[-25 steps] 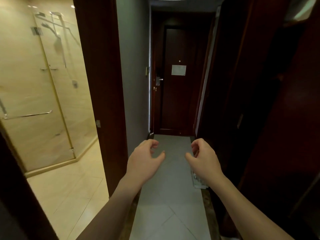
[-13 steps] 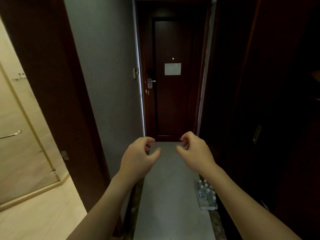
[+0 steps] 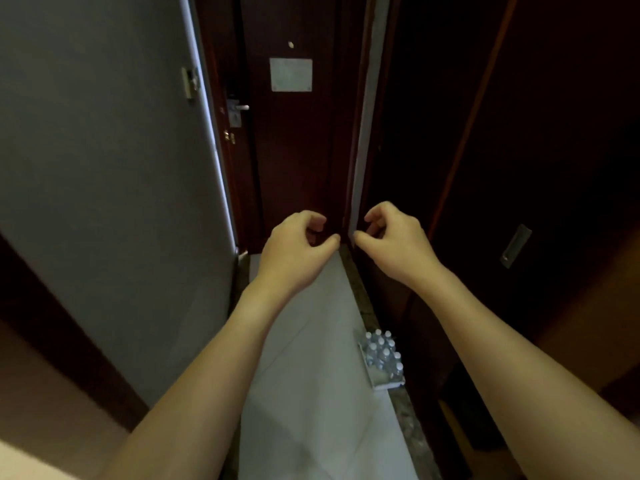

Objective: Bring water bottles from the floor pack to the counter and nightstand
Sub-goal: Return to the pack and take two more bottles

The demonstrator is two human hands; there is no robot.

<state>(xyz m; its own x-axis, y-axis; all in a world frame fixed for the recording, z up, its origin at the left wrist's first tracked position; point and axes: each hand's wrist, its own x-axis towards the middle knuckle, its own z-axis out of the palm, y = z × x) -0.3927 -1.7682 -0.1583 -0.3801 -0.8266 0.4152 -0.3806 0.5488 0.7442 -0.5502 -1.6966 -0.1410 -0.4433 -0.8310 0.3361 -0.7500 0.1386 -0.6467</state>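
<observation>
Dark wooden walls stood on the right side of a narrow hallway, and a grey wall (image 3: 104, 168) stood on the left. At the far end was a dark door (image 3: 294, 150) with a silver handle (image 3: 239, 107) and a pale sign (image 3: 291, 74) stuck on it. The floor (image 3: 311, 393) was made of pale tiles.

The pack of water bottles (image 3: 382, 356) sat on the floor, tight against the right edge of the hallway. Its white caps pointed up, so the bottles stood upright. The pack was longer along the hallway than across it.

Both arms reached out in front of the person. The left hand (image 3: 294, 249) was held up in the air with its fingers loosely curled, and it held nothing. The right hand (image 3: 393, 239) looked the same, loosely curled and with nothing in it. The two hands were close together, with a small gap between the thumbs.

The pack lay below the hands and nearer to the person, off to the right. It showed just inside the right forearm. The right hand was the nearer one to it. The left hand was farther off, on the other side.

No bottle had been picked up yet. I think the person would need to bend down and reach low and to the right to get one. The counter and the nightstand could not be seen.
</observation>
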